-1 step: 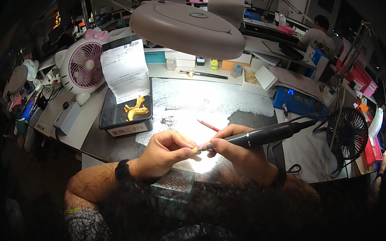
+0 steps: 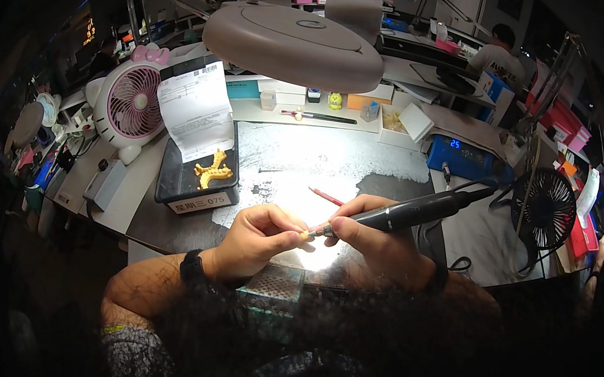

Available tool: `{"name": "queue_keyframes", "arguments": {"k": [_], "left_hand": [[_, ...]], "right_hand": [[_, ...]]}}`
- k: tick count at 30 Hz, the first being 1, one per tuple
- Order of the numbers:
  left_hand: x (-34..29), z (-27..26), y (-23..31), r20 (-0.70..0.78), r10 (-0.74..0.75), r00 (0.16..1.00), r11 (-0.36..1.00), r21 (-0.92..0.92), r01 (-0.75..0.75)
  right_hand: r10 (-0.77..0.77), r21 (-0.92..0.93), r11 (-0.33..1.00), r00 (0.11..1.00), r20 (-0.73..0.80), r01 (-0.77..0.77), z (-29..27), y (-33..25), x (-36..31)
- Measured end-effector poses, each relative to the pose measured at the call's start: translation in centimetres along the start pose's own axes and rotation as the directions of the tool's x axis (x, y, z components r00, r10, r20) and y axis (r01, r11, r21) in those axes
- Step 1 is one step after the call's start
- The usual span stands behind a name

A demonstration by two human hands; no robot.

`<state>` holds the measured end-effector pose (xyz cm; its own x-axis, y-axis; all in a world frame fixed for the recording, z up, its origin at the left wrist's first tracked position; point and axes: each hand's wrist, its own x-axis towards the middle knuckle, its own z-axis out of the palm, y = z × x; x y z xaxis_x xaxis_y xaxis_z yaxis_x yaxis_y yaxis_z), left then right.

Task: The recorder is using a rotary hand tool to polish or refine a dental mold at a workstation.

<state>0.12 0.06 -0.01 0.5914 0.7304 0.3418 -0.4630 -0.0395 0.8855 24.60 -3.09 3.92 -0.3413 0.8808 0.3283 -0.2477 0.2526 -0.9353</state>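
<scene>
My right hand (image 2: 374, 236) is closed round a thick black rotary handpiece (image 2: 414, 209), held like a pen with its tip pointing left. Between the thumb and fingers of my left hand (image 2: 264, 232) is a small yellowish piece (image 2: 305, 234), too small to make out further. The handpiece's tip meets this piece or lies right beside it, under bright light. Just beyond the hands a thin red pencil-like stick (image 2: 326, 195) lies on the worn work surface. To the left, yellow dental models (image 2: 213, 172) rest in a black tray (image 2: 169, 188) with a paper slip (image 2: 196, 107) clipped to it.
A large lamp head (image 2: 292, 48) hangs low over the bench. Far left stands a pink and white fan (image 2: 137, 101); at right are a blue control box (image 2: 463, 160) and a black fan (image 2: 542, 210). A cable runs from the handpiece. Another person (image 2: 500, 58) sits beyond.
</scene>
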Motion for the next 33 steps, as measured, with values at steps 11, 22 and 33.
{"name": "queue_keyframes", "arguments": {"k": [11,22,33], "left_hand": [[0.0,-0.1,-0.1,0.006,0.001,1.000,1.000,-0.013,-0.001],[-0.1,-0.3,-0.2,0.002,0.011,1.000,0.999,0.045,-0.011],[0.6,0.2,-0.2,0.093,0.447,0.890,0.624,0.680,-0.385]], "right_hand": [[-0.009,0.004,1.000,1.000,-0.001,0.009,0.0,0.3,0.0],[0.010,0.022,1.000,1.000,-0.010,-0.010,0.1,-0.1,0.0],[-0.072,-0.072,0.995,0.994,-0.082,0.066,1.5,1.3,0.2]]}}
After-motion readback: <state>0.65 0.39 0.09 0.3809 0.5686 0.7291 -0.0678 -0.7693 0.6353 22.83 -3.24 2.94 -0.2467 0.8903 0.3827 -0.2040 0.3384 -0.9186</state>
